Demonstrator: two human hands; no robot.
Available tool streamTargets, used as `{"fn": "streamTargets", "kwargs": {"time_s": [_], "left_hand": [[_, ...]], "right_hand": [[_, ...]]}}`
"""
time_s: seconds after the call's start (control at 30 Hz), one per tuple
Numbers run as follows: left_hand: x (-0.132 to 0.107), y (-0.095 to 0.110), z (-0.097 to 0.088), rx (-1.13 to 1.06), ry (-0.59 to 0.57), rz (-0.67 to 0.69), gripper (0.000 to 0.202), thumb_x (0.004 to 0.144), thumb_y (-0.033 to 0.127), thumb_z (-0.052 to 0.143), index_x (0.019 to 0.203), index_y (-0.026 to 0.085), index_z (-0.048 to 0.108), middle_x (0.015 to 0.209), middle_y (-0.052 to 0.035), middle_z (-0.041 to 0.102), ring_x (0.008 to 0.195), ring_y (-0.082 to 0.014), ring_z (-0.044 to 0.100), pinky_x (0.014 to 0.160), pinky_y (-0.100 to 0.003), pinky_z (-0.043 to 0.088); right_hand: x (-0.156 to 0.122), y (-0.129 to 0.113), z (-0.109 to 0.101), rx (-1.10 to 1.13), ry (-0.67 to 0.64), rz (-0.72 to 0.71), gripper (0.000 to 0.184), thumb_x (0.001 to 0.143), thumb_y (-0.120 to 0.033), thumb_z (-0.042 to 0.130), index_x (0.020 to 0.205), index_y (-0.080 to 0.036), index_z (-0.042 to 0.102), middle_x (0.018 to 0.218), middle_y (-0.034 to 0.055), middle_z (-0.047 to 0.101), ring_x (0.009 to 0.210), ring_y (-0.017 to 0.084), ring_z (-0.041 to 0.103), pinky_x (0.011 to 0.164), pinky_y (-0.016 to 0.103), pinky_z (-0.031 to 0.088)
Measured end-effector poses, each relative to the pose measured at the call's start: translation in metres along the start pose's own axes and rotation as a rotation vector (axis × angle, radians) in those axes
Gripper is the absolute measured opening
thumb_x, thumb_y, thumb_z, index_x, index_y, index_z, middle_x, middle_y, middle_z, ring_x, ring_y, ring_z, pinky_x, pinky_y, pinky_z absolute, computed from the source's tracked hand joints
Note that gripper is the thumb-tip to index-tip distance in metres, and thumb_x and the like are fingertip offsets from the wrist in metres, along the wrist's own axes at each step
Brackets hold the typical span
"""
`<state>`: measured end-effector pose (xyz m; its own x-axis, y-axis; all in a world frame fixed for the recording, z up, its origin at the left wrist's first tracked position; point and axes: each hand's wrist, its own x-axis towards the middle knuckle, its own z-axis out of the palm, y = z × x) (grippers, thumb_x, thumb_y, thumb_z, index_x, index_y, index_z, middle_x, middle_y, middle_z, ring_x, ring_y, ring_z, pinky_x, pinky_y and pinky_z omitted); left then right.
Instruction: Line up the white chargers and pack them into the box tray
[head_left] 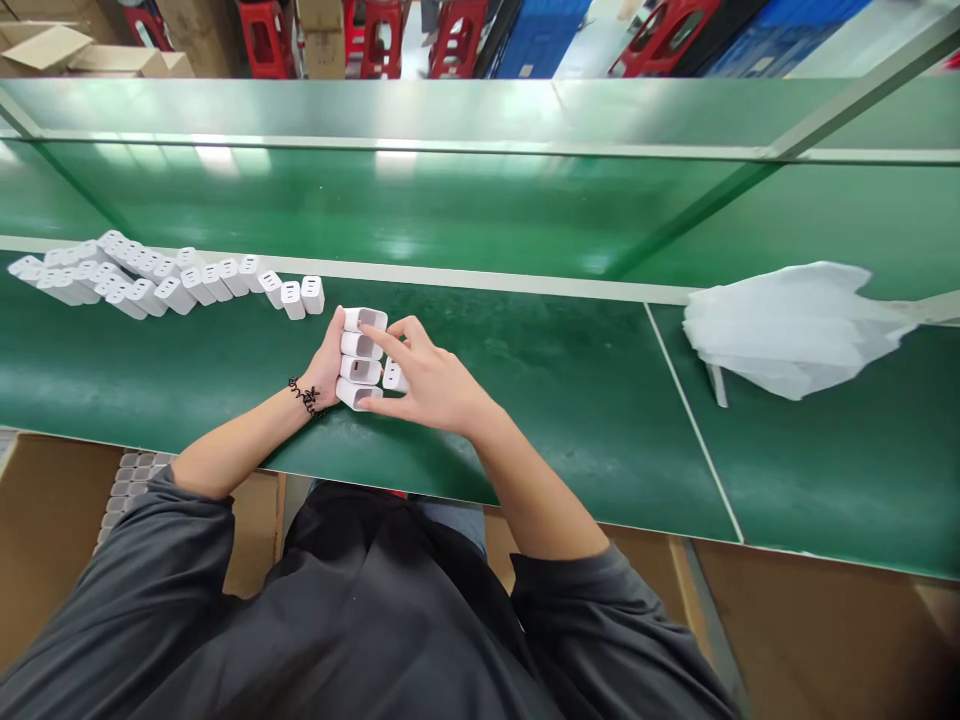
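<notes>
A short stack of several white plastic charger housings is held over the green bench, their hollow open ends facing me. My left hand supports the stack from its left side, palm against it, with most of its fingers hidden. Across the open ends reaches my right hand, its index fingertip at the uppermost housing and its thumb at the lowest, spanning the stack. Just right of the stack, partly covered by my right hand, is a white charger block with dark port slots.
Many white charger blocks stand in uneven rows at the left along the green bench. A crumpled white plastic bag lies at the right. Below the bench edge are cardboard boxes and a tray of grey-white pieces.
</notes>
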<state>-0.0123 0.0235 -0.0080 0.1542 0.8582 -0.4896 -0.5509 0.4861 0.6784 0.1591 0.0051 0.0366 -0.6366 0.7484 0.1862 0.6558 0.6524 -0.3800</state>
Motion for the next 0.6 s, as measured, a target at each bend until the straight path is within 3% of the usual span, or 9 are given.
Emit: {"fn": "streamTargets", "kwargs": {"time_s": [0.3,0.4,0.5,0.6], "left_hand": [[0.003,-0.020,-0.005,0.042,-0.133,-0.030,0.053,0.098,0.064,0.040,0.105,0.019,0.066,0.092,-0.0059,0.074,0.079,-0.0194,0.070,0.074,-0.031,0.058],[0.009,-0.011,-0.009,0.294,-0.128,0.176,0.042,0.099,0.055,0.047,0.111,0.018,0.063,0.099,-0.0062,0.071,0.089,-0.0168,0.068,0.078,-0.028,0.055],[0.010,0.014,-0.013,0.572,-0.106,0.468,0.045,0.095,0.057,0.053,0.120,0.019,0.057,0.107,-0.0069,0.068,0.094,-0.0162,0.065,0.076,-0.027,0.054],[-0.016,0.033,-0.023,0.807,-0.112,0.727,0.050,0.094,0.058,0.054,0.125,0.020,0.055,0.110,-0.0076,0.068,0.099,-0.0178,0.065,0.086,-0.033,0.054]], "right_hand": [[0.009,-0.005,-0.010,-0.270,-0.104,-0.005,0.054,0.075,-0.036,0.074,0.121,-0.015,0.055,0.122,0.0160,0.054,0.067,0.018,0.057,0.051,0.031,0.036],[0.010,-0.002,-0.022,-0.310,-0.209,-0.019,0.048,0.075,-0.039,0.073,0.114,-0.016,0.057,0.119,0.0136,0.054,0.065,0.016,0.054,0.050,0.029,0.030],[0.011,0.002,-0.032,-0.303,-0.318,-0.075,0.049,0.076,-0.040,0.070,0.118,-0.018,0.056,0.120,0.0109,0.053,0.068,0.015,0.055,0.052,0.027,0.032],[0.009,0.006,-0.032,-0.270,-0.344,-0.152,0.052,0.077,-0.040,0.068,0.122,-0.019,0.054,0.122,0.0100,0.052,0.075,0.016,0.059,0.058,0.028,0.042]]}}
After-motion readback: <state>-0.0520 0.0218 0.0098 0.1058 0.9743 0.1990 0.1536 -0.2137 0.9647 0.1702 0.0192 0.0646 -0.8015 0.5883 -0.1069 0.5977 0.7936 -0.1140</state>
